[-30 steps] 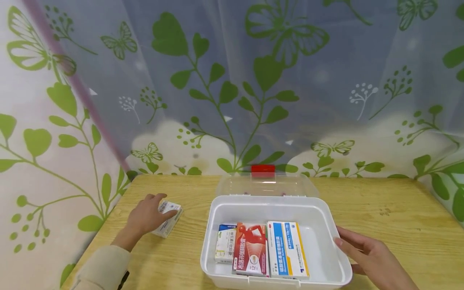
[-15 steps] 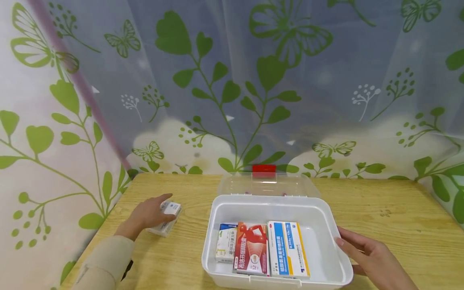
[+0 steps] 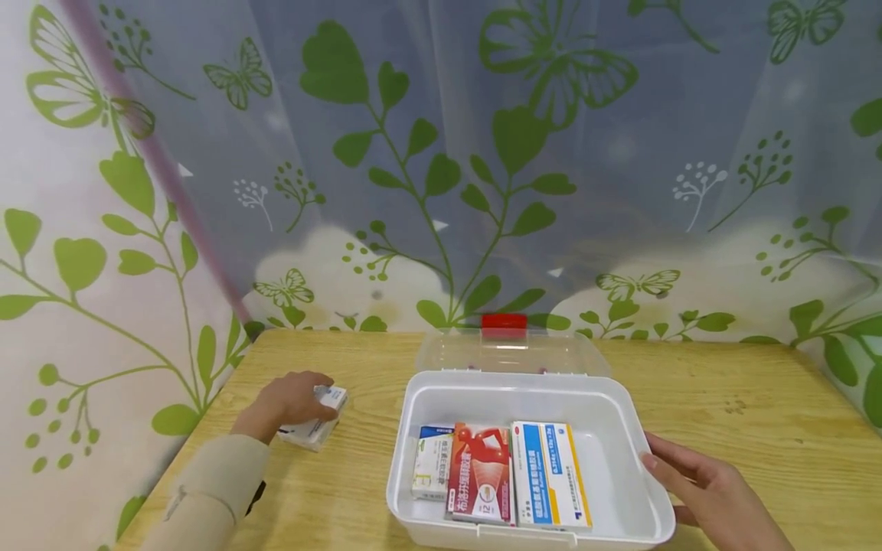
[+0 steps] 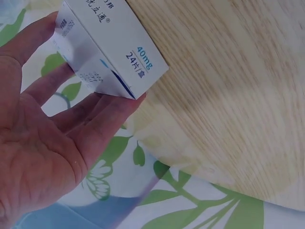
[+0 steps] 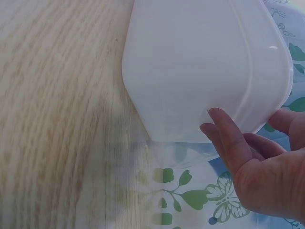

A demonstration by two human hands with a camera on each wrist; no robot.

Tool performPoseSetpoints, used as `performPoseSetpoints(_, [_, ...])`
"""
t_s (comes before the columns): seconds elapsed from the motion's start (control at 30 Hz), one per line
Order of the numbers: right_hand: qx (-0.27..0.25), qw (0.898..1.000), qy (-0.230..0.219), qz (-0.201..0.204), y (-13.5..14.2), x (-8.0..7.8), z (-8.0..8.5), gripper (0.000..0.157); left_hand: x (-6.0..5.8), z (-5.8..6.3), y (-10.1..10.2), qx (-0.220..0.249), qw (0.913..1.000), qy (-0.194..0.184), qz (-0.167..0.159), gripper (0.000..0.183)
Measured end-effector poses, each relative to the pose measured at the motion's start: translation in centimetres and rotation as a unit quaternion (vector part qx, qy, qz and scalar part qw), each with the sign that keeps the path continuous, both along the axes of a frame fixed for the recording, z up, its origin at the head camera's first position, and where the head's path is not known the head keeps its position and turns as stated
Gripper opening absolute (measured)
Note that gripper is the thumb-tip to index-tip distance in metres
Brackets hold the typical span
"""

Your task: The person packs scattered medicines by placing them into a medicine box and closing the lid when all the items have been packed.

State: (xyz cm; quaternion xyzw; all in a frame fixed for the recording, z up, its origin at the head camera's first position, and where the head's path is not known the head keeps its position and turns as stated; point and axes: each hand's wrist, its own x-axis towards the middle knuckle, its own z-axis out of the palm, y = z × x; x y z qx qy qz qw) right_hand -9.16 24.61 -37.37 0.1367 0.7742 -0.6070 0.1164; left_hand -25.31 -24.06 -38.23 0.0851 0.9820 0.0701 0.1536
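At the table's left, my left hand (image 3: pixel 292 399) grips a small white medicine box (image 3: pixel 310 432) with thumb and fingers on opposite sides. In the left wrist view that medicine box (image 4: pixel 112 47) shows "40mg" print, and the fingertips press its side. My right hand (image 3: pixel 710 482) holds the right wall of a white plastic storage box (image 3: pixel 623 413), thumb at the rim. From the right wrist view, its fingers (image 5: pixel 231 138) lie against the outer wall. Inside stand a white-and-blue carton (image 3: pixel 430 467), a red carton (image 3: pixel 482 474) and a blue-and-white carton (image 3: pixel 551 474).
The storage box's clear lid (image 3: pixel 448 350) is folded back behind it, with a red latch (image 3: pixel 504 324) at its far edge. Everything sits on a wood-grain table (image 3: pixel 744 405). A patterned cloth (image 3: pixel 386 191) hangs along the back and left edges.
My left hand has closed in on the small medicine box, its fingers now covering more of it. My right hand stays on the storage box. The head view has shifted slightly.
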Motion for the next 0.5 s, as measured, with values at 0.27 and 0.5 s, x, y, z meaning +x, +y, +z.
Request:
performPoseSetpoints(0.27, [-0.022, 1.000, 0.005, -0.009, 0.0, 0.2, -0.2, 0.069, 0.3, -0.4, 0.3, -0.002, 0.9997, 0.023, 0.006, 0.063])
performPoseSetpoints(0.5, [-0.024, 1.000, 0.009, -0.015, 0.0, 0.2, -0.2, 0.069, 0.3, -1.1, -0.1, -0.002, 0.9990, 0.041, 0.014, 0.063])
